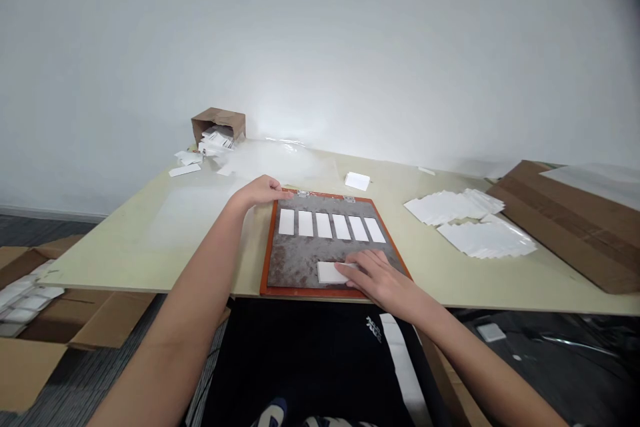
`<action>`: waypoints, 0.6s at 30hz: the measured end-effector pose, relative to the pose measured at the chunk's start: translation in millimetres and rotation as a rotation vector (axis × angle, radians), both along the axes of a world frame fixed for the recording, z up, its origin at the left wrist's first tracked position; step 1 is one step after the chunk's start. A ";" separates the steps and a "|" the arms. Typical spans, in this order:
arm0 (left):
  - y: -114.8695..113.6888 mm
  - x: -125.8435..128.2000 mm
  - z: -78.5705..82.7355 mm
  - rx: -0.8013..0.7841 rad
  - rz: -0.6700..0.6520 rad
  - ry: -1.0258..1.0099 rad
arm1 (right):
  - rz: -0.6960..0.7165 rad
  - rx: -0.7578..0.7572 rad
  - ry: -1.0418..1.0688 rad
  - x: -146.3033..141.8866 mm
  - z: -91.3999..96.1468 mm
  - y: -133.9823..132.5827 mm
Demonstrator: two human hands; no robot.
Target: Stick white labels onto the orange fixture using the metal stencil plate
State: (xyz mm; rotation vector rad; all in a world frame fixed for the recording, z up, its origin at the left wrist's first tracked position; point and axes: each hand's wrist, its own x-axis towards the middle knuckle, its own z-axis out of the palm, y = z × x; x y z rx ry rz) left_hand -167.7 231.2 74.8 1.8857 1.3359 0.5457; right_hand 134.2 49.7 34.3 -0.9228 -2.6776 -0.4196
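A flat hinged board [300,260] with a grey, rust-marked metal face and an orange-red edge lies at the table's front. Several narrow white rectangles [325,225] show in a row across its upper half. At its far left corner my left hand [261,192] is closed, thumb and finger at the edge by a small metal hinge [303,193]. Low on the metal face lies a small stack of white cards [327,272]. My right hand [377,277] grips that stack, its fingers covering the right end.
A small carton [219,113] of white cards stands at the back left. Clear plastic film [275,160] lies behind the board. White cards [357,181] sit beyond it. White packets [485,238] and a large cardboard box [575,227] are right. An open carton [95,320] stands lower left.
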 end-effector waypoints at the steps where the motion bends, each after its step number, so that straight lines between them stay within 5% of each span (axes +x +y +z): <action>1: -0.1 0.0 0.0 0.001 -0.001 -0.002 | 0.003 -0.005 -0.002 0.0 0.9 -0.1; 6: 2.6 -0.7 -2.6 0.016 -0.014 -0.014 | 0.012 -0.013 0.033 1.9 15.5 1.4; 18: 13.2 -2.7 -11.3 0.113 -0.021 -0.156 | 0.033 -0.283 0.118 11.5 90.8 29.9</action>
